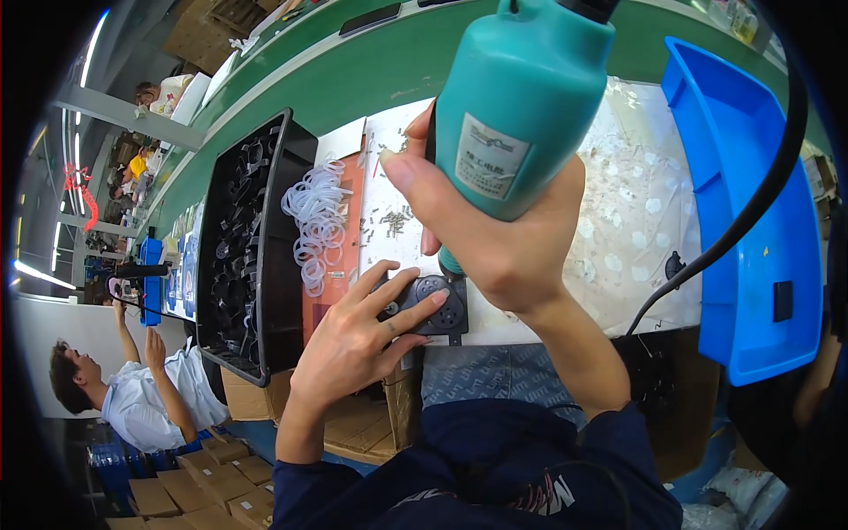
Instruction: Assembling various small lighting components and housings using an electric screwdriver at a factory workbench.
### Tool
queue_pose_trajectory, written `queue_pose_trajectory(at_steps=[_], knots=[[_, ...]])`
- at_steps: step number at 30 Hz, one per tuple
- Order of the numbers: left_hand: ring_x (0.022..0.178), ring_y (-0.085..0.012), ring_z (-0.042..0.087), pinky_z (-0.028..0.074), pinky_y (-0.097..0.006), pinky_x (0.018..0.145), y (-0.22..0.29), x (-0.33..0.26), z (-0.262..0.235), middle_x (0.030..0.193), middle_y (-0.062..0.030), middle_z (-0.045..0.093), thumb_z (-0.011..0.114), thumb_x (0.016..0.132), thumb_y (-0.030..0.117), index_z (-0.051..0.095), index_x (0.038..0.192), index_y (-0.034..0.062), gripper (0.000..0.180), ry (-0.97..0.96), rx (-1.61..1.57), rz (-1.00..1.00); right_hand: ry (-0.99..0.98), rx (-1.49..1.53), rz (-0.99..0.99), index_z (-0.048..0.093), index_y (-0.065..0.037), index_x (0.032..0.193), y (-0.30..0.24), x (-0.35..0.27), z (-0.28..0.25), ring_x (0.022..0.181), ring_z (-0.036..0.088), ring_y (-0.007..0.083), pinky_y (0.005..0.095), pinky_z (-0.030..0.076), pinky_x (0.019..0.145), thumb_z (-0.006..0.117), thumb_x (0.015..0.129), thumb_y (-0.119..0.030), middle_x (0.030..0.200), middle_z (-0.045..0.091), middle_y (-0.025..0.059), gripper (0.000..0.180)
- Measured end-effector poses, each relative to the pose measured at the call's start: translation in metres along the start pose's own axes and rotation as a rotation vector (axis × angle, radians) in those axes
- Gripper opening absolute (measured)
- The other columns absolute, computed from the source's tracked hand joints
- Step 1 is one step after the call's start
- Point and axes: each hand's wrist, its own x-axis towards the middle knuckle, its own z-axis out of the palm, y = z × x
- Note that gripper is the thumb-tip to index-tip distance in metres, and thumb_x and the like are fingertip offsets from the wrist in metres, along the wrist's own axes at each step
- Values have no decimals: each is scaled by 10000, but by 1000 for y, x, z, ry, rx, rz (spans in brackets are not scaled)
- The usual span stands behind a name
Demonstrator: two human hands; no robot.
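My right hand (495, 238) grips a teal electric screwdriver (521, 97), held upright with its tip down on a small dark round part (439, 309) at the near edge of the white work surface (636, 203). My left hand (362, 340) lies on that part, fingers spread over its left side and holding it flat. The screwdriver's black cable (751, 212) curves off to the right. The bit itself is hidden behind my right hand.
A black tray (278, 230) full of dark parts stands to the left, with a heap of clear white rings (316, 221) beside it. Small screws (393, 221) lie scattered near them. A blue bin (751, 194) stands at the right. Another person (132, 389) works at the far left.
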Motion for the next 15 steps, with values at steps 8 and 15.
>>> queue_pose_trajectory(at_steps=[8, 15], knots=[[1104, -359, 526, 497, -428, 878, 0, 1, 1, 1200, -149, 563, 756, 684, 135, 635, 1202, 166, 533, 17, -19, -1, 8, 21, 42, 584, 33, 929, -5, -1, 0, 546, 582, 79, 192, 449, 443, 678, 774, 56, 773, 620, 76, 183], [1102, -356, 526, 500, -427, 872, 3, 3, 2, 1194, -148, 565, 756, 683, 127, 635, 1204, 169, 536, 26, -11, 3, -15, 21, 22, 577, 37, 928, -3, -5, -3, 554, 581, 80, 189, 451, 446, 672, 777, 65, 786, 617, 80, 181]])
